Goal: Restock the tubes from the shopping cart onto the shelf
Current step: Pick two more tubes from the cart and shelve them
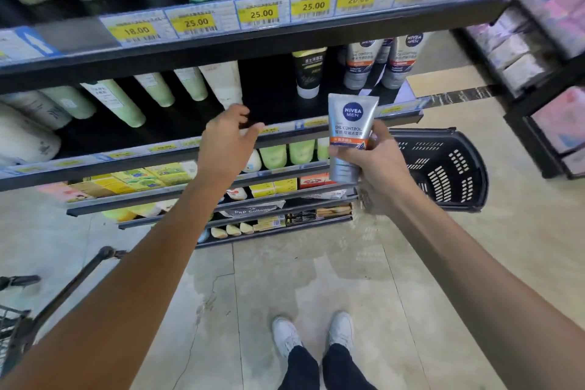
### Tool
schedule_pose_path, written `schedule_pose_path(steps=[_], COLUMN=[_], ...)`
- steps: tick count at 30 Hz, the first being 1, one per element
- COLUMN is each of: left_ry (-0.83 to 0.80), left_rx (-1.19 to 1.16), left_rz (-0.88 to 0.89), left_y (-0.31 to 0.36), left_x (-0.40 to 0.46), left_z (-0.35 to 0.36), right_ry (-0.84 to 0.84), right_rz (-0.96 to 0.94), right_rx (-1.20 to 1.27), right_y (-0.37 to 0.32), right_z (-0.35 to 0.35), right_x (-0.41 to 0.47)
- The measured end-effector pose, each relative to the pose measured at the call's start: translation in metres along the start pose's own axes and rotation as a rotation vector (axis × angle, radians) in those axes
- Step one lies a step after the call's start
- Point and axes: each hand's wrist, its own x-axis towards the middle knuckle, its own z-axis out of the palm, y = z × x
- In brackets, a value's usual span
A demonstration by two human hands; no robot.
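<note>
My right hand [375,165] grips a silver Nivea Men tube [349,127], cap end down, in front of the black shelf [177,136]. Two matching silver tubes [361,62] stand at the shelf's right end, next to a black and yellow tube [308,73]. My left hand [226,142] reaches over the shelf's front edge with loosely bent fingers and holds nothing; it is just below a white tube [224,82]. Bare shelf surface lies between the white tube and the black one. The shopping cart [19,323] shows only partly at the lower left.
A black plastic basket [443,168] sits on the floor right of the shelf unit. Another shelf unit [538,57] with pink packs stands at the far right. Higher and lower shelves hold more tubes and boxes. My feet in white shoes [313,331] stand on the tiled floor.
</note>
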Motion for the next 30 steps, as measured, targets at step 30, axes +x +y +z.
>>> schedule_pose_path(steps=[30], left_ry=[-0.002], left_rx=[0.292], left_rz=[0.327], left_y=[0.003], left_x=[0.009], left_z=[0.061], right_ry=[0.17], right_rz=[-0.416], right_rx=[-0.636], right_y=[-0.037], right_z=[-0.042], right_x=[0.126])
